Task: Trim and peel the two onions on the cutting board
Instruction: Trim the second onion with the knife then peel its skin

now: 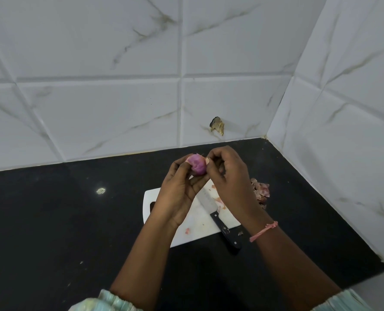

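Observation:
My left hand [179, 189] holds a small purple onion [197, 164] up above the white cutting board [193, 230], fingers curled around its lower side. My right hand [229, 173] pinches a pale strip of skin at the onion's right edge. A knife [218, 217] with a black handle lies on the board, blade pointing away from me and handle overhanging the near edge. Small bits of skin are scattered on the board. A second onion is not in sight; my hands cover part of the board.
A pile of onion peels [261, 193] sits on the black counter [63, 221] right of the board. White tiled walls [119, 97] close the back and right side, meeting in a corner.

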The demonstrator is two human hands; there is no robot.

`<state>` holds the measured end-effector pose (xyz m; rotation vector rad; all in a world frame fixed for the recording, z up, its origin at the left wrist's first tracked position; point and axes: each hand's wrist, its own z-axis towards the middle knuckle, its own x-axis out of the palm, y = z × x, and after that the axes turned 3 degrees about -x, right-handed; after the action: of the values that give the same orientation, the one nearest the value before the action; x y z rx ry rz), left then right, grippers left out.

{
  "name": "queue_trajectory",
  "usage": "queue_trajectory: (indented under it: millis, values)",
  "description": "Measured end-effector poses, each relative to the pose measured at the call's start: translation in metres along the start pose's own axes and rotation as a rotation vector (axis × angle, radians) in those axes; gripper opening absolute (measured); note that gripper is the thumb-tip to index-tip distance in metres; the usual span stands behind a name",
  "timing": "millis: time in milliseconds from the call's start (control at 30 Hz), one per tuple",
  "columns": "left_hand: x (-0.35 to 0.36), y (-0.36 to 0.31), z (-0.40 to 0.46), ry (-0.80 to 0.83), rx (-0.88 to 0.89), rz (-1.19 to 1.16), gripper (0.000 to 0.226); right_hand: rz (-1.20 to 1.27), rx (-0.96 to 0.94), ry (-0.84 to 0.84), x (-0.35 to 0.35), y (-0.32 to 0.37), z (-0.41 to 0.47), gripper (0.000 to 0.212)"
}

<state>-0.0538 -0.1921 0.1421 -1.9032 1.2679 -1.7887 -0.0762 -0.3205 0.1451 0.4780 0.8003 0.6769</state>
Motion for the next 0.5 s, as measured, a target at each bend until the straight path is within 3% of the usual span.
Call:
queue_trajectory:
  millis: [133,267,367,433,500]
  values:
    - [0.000,0.000,0.001,0.016,-0.055,-0.083,0.038,0.151,0.244,-0.097,-0.006,-0.006,-0.001,0.004]
    - [-0.001,-0.002,0.001,0.045,-0.089,-0.132,0.039,0.133,0.391,-0.204,-0.016,-0.021,-0.002,0.008]
    - [-0.002,0.000,0.002,0.038,-0.066,-0.109,0.034,0.066,0.376,-0.142,-0.019,-0.028,-0.004,0.005]
    - [-0.002,0.001,0.003,0.019,-0.043,-0.081,0.034,-0.099,0.296,-0.093,-0.018,-0.030,-0.005,0.012]
    - [-0.002,0.002,0.003,-0.005,-0.016,-0.051,0.037,-0.133,0.193,-0.111,-0.017,-0.027,-0.004,0.005]
